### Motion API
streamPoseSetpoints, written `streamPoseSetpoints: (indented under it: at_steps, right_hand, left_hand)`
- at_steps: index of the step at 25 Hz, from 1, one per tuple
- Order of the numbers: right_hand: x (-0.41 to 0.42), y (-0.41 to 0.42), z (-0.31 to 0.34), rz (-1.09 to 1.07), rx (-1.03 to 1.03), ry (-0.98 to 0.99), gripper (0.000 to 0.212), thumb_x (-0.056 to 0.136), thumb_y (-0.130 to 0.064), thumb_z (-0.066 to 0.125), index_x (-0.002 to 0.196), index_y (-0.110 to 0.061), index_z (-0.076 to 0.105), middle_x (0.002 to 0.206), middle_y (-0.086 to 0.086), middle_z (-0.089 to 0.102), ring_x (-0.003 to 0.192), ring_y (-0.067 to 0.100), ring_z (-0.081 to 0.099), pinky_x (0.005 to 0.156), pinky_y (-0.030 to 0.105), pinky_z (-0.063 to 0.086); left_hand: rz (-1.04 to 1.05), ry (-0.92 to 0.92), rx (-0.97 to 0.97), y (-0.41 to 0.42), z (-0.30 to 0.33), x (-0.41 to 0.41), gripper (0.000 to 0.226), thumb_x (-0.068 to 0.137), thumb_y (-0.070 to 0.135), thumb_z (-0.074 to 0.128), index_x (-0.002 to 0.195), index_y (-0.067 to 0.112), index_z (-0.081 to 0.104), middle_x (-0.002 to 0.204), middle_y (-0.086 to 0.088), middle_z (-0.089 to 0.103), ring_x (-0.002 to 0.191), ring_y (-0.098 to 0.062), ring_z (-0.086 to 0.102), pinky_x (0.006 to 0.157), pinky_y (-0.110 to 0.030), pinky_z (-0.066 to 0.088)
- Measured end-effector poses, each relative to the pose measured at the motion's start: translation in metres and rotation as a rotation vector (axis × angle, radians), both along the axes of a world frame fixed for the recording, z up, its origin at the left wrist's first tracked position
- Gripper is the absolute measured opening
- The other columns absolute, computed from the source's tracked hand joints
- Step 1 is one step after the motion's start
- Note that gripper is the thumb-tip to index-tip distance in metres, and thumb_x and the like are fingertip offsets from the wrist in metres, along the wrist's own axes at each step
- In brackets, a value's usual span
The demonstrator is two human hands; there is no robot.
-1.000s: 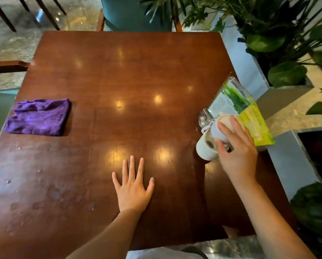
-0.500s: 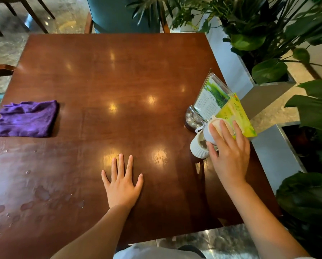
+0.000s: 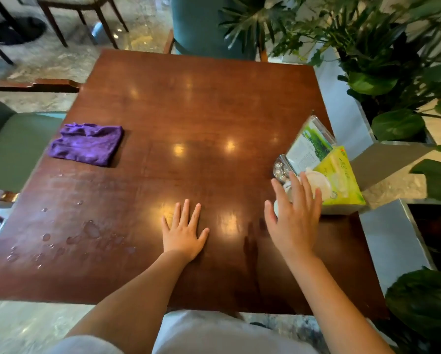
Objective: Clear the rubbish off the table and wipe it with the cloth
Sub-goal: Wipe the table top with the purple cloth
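Note:
A folded purple cloth [image 3: 86,144] lies near the left edge of the brown wooden table [image 3: 188,111]. Water drops [image 3: 68,238] spot the table's near left part. My left hand [image 3: 183,233] rests flat on the table near the front, fingers spread. My right hand [image 3: 296,215] hovers with fingers spread just in front of a white cup [image 3: 316,185], no longer gripping it. The cup stands at the right edge beside a yellow-green tissue pack [image 3: 339,180] and a clear menu stand [image 3: 308,146].
Planters with large green plants [image 3: 383,72] line the table's right side. A teal chair [image 3: 201,24] stands at the far end, a green seat [image 3: 17,146] at the left. More wooden chairs [image 3: 73,11] stand at the back left.
My right hand has let go of the white cup and drawn back with fingers spread. The view has tilted and pulled back; my left hand stays flat.

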State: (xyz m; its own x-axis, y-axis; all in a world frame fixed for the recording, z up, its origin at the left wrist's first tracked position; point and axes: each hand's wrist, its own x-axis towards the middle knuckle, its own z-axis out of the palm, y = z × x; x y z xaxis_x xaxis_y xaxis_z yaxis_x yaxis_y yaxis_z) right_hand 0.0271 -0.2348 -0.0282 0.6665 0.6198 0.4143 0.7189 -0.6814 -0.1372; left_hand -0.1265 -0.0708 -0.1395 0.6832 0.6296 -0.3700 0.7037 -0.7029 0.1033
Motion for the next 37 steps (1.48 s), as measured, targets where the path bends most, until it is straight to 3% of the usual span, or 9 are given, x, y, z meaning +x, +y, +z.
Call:
streamPoseSetpoints:
  at_steps: [2,4,7,15,22,27,32,34,37]
  right_hand:
    - [-0.017,0.022,0.003,0.117,-0.031,0.085,0.037,0.078,-0.019,0.065,0.115,-0.012,0.062,0.127,0.017,0.057,0.127,0.035,0.045,0.103,0.057,0.032]
    - [-0.028,0.044,0.004,0.232,-0.095,0.210,0.031,0.079,-0.019,0.065,0.109,-0.012,0.065,0.111,0.014,0.063,0.113,0.034,0.055,0.095,0.051,0.040]
    - [-0.042,0.080,0.006,0.368,-0.185,0.295,0.027,0.088,-0.024,0.055,0.111,-0.015,0.063,0.101,0.005,0.064,0.096,0.026,0.058,0.084,0.039,0.044]
    - [-0.087,0.216,0.010,0.557,-0.186,0.388,0.031,0.091,-0.029,0.048,0.119,-0.022,0.056,0.113,0.001,0.059,0.108,0.022,0.052,0.090,0.038,0.043]
    - [-0.110,0.356,-0.020,0.475,-0.153,0.405,0.044,0.089,-0.028,0.051,0.132,-0.021,0.047,0.141,0.006,0.044,0.130,0.024,0.035,0.103,0.039,0.036]
    - [-0.104,0.422,-0.072,0.430,-0.292,0.415,0.049,0.093,-0.028,0.047,0.141,-0.025,0.034,0.156,0.006,0.018,0.143,0.023,0.012,0.113,0.041,0.019]
    - [-0.108,0.447,-0.111,0.377,-0.359,0.452,0.049,0.095,-0.036,0.044,0.142,-0.031,0.029,0.157,0.005,0.016,0.144,0.024,0.007,0.115,0.043,0.016]
    - [-0.109,0.453,-0.114,0.352,-0.325,0.481,0.047,0.095,-0.034,0.045,0.140,-0.030,0.033,0.155,0.006,0.022,0.143,0.025,0.012,0.113,0.042,0.023]
    - [-0.115,0.454,-0.113,0.329,-0.264,0.438,0.039,0.094,-0.025,0.050,0.133,-0.023,0.046,0.148,0.008,0.038,0.140,0.026,0.026,0.104,0.040,0.037]
  left_hand:
    - [-0.015,0.019,-0.049,0.008,0.020,0.003,0.065,0.091,0.056,0.031,0.148,0.029,0.012,0.159,-0.002,0.006,0.145,-0.024,0.004,0.112,-0.050,0.019]
    - [0.040,-0.082,-0.082,0.020,0.044,0.003,0.047,0.091,0.046,0.039,0.130,0.020,0.045,0.140,-0.006,0.044,0.129,-0.027,0.042,0.095,-0.042,0.041]
    - [0.101,-0.220,-0.002,0.044,0.077,-0.013,0.031,0.090,0.037,0.042,0.106,0.015,0.059,0.108,-0.004,0.062,0.100,-0.027,0.060,0.076,-0.036,0.048]
    - [0.221,-0.305,0.161,0.141,0.109,-0.091,0.024,0.091,0.029,0.045,0.086,0.010,0.058,0.092,-0.006,0.062,0.087,-0.030,0.061,0.066,-0.034,0.043]
    - [0.107,-0.273,0.164,0.292,0.078,-0.114,0.036,0.089,0.028,0.051,0.122,0.015,0.054,0.123,-0.006,0.056,0.109,-0.029,0.055,0.085,-0.038,0.045]
    - [-0.006,-0.210,0.120,0.373,0.043,-0.088,0.051,0.096,0.034,0.040,0.145,0.022,0.030,0.153,-0.009,0.028,0.140,-0.023,0.025,0.111,-0.044,0.025]
    - [-0.049,-0.090,0.054,0.399,0.016,-0.071,0.052,0.099,0.037,0.033,0.147,0.033,0.016,0.159,-0.003,0.006,0.145,-0.019,0.001,0.109,-0.063,0.014]
    - [-0.017,-0.140,0.043,0.400,0.012,-0.071,0.051,0.098,0.036,0.036,0.147,0.033,0.020,0.159,-0.004,0.010,0.145,-0.022,0.004,0.107,-0.065,0.019]
    - [-0.018,-0.281,0.103,0.394,0.009,-0.073,0.044,0.096,0.029,0.047,0.139,0.022,0.043,0.151,-0.011,0.032,0.139,-0.029,0.026,0.105,-0.049,0.035]
